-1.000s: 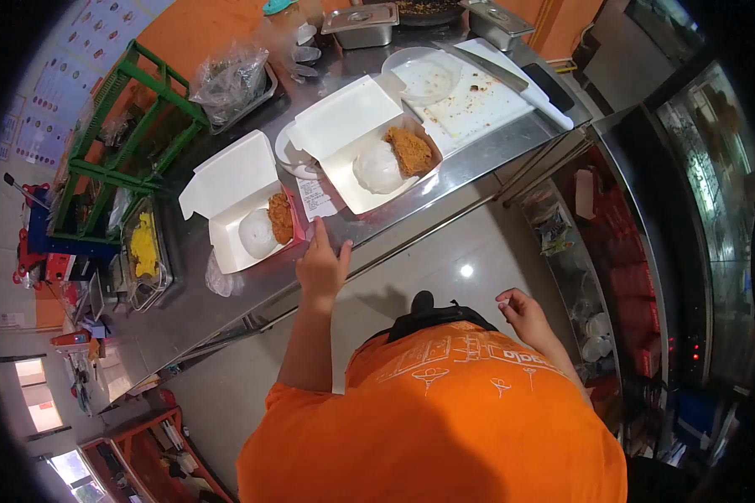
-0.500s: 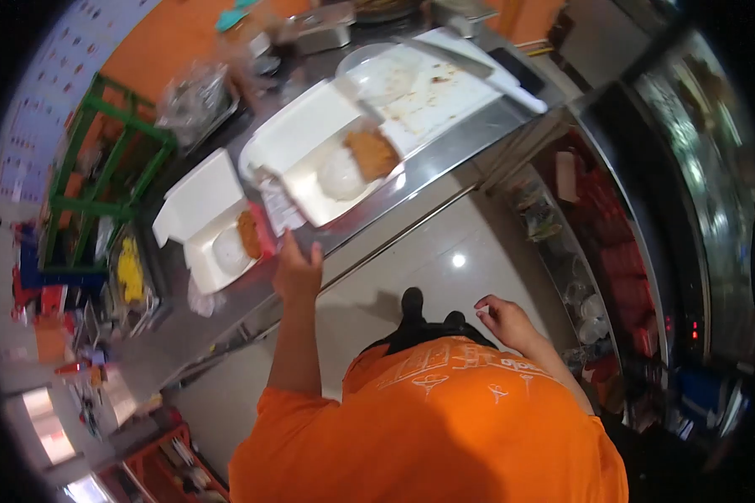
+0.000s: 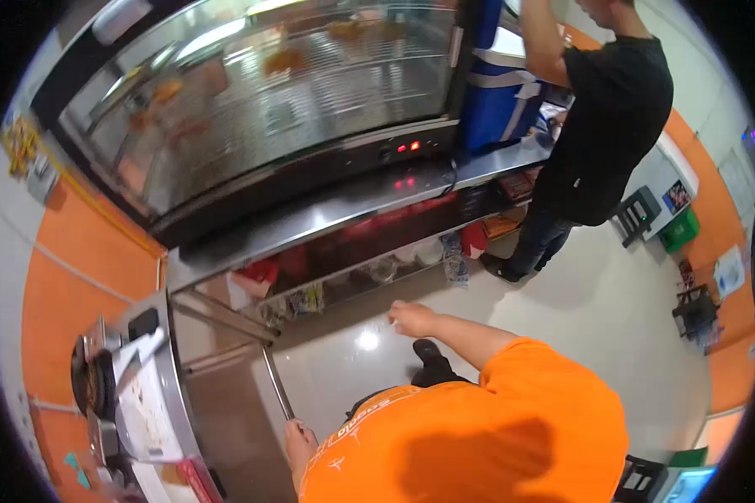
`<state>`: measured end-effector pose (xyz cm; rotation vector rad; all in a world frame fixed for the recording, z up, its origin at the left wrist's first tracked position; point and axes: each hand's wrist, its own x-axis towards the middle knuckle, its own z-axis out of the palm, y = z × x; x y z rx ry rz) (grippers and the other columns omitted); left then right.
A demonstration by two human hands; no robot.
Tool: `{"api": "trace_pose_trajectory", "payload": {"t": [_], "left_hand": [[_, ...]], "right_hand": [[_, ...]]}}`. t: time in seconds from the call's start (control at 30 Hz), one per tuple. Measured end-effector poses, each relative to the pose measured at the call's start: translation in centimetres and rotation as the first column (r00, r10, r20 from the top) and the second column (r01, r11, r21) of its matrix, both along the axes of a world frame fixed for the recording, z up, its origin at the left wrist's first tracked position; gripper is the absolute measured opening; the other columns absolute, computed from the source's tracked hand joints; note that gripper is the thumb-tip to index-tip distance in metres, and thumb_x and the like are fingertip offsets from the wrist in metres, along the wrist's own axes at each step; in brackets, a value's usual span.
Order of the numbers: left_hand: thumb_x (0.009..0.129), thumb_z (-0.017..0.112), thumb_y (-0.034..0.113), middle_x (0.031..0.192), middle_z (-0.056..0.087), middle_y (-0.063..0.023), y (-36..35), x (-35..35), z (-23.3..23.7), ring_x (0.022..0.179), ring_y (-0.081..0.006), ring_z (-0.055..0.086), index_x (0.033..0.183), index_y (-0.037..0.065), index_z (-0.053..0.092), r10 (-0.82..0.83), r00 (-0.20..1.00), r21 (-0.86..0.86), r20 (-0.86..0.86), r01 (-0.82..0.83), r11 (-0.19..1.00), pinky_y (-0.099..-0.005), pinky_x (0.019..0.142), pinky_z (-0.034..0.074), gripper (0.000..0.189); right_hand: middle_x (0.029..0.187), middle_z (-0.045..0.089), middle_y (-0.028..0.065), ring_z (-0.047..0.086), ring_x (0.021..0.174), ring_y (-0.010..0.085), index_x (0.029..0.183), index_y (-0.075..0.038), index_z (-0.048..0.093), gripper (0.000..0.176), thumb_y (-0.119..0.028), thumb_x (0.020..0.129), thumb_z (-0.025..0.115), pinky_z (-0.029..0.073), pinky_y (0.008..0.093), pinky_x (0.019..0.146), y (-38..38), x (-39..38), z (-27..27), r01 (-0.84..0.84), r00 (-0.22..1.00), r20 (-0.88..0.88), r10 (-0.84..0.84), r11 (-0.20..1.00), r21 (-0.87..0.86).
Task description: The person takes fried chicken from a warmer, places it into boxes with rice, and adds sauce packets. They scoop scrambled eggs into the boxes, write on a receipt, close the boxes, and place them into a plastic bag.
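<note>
My left hand (image 3: 300, 440) hangs low beside the orange shirt (image 3: 461, 427), its fingers loosely bent and nothing visible in them. In this view it overlaps the lower end of a metal rail (image 3: 277, 381). Held out in front of me over the floor, my right hand (image 3: 413, 318) is empty, its fingers slightly curled and apart. Ahead stands a steel counter (image 3: 310, 220) carrying a glass-fronted display cabinet (image 3: 294, 92) with browned food on its racks and red lights along its base. The lower shelf (image 3: 369, 272) holds bags, stacked containers and red packaging.
A person in black (image 3: 604, 117) stands at the right end of the counter, by a blue box (image 3: 495, 101), arm raised. To my left is a worktable with a stained white cutting board (image 3: 147, 411) and a knife (image 3: 138, 356). Glossy floor tiles (image 3: 335, 360) lie between.
My view has swung right, from the worktable with the open meal boxes to the display cabinet. My left hand has left the boxes' side; my right hand now reaches farther forward.
</note>
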<state>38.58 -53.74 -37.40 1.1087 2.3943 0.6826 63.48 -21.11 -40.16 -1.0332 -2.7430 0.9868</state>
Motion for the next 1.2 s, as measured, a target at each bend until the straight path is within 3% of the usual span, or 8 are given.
{"api": "trace_pose_trajectory", "payload": {"t": [0.23,0.37,0.5,0.7,0.83,1.0,1.13,1.2], "left_hand": [[0.075,0.052,0.006,0.107,0.055,-0.0147,21.8,10.5,1.6,0.080,-0.0270,0.060,0.120,0.004,0.041,-0.161,0.985,0.047,0.060,0.158,0.986,-0.0364,0.073,0.047,0.046],[0.078,0.056,0.012,0.111,0.055,-0.0150,29.3,15.7,3.7,0.087,-0.0264,0.061,0.119,0.004,0.044,-0.462,0.885,-0.001,0.057,0.463,0.887,-0.0366,0.077,0.047,0.044],[0.078,0.058,0.017,0.111,0.056,-0.0136,31.4,15.9,2.0,0.088,-0.0262,0.061,0.118,0.008,0.047,-0.385,0.919,-0.008,0.087,0.387,0.922,-0.0364,0.078,0.047,0.043],[0.077,0.060,0.020,0.110,0.056,-0.0131,24.2,11.1,-3.9,0.092,-0.0260,0.060,0.114,0.007,0.053,-0.028,0.993,-0.295,0.113,0.061,0.954,-0.0354,0.081,0.047,0.040],[0.073,0.062,0.022,0.099,0.060,-0.0148,10.9,8.7,-12.7,0.091,-0.0299,0.059,0.109,0.009,0.056,0.396,0.907,-0.592,0.142,-0.243,0.768,-0.0386,0.081,0.047,0.038],[0.076,0.058,0.030,0.112,0.056,-0.0169,3.3,14.3,-6.9,0.103,-0.0325,0.053,0.114,0.011,0.052,0.356,0.933,-0.909,-0.042,-0.183,0.374,-0.0403,0.089,0.042,0.043],[0.077,0.056,0.030,0.113,0.056,-0.0141,7.4,15.5,-3.9,0.106,-0.0309,0.051,0.110,0.012,0.056,0.392,0.920,-0.845,0.003,-0.208,0.493,-0.0395,0.090,0.042,0.038],[0.078,0.055,0.030,0.110,0.057,-0.0120,9.8,15.3,-4.4,0.104,-0.0288,0.053,0.109,0.014,0.056,0.364,0.931,-0.800,0.002,-0.217,0.560,-0.0399,0.088,0.043,0.035]], "right_hand": [[0.068,0.060,0.0059,0.059,0.066,0.0150,0.080,-0.006,0.058,0.009,-0.014,0.079,0.057,0.047,0.0296,0.059,18.0,20.0,-3.1,0.703,0.633,-0.239,-0.737,0.676,-0.223],[0.066,0.060,0.0073,0.058,0.063,0.0154,0.079,-0.005,0.059,0.009,-0.014,0.079,0.057,0.046,0.0295,0.058,22.3,24.0,-1.4,0.786,0.481,-0.276,-0.832,0.549,-0.284],[0.072,0.061,0.0142,0.060,0.071,0.0275,0.076,-0.005,0.062,0.014,-0.017,0.079,0.056,0.047,0.0358,0.066,32.6,27.5,0.0,0.921,0.241,-0.645,-0.725,0.380,-0.083],[0.085,0.064,0.0183,0.060,0.089,0.0334,0.098,-0.004,0.062,0.026,-0.018,0.076,0.060,0.046,0.0370,0.076,47.0,35.1,5.1,0.995,0.090,-0.466,-0.880,0.058,0.083],[0.114,0.052,0.0179,0.051,0.105,0.0347,0.117,-0.005,0.049,0.039,-0.022,0.082,0.053,0.039,0.0446,0.087,54.6,38.3,3.8,0.853,0.151,-0.108,-0.983,0.074,0.517],[0.134,0.039,0.0112,0.033,0.123,0.0372,0.132,-0.011,0.037,0.054,-0.040,0.087,0.039,0.021,0.0572,0.100,61.2,41.2,1.6,-0.092,0.067,0.742,-0.667,0.736,0.670],[0.114,0.056,0.0138,0.055,0.100,0.0291,0.110,-0.002,0.054,0.042,-0.034,0.082,0.050,0.042,0.0376,0.083,61.9,43.6,-0.2,-0.365,0.133,0.694,-0.707,0.616,0.698],[0.112,0.056,0.0149,0.056,0.096,0.0282,0.102,-0.001,0.058,0.035,-0.029,0.081,0.054,0.045,0.0330,0.079,60.9,44.4,-1.3,-0.091,0.310,0.505,-0.806,0.503,0.859]]}}
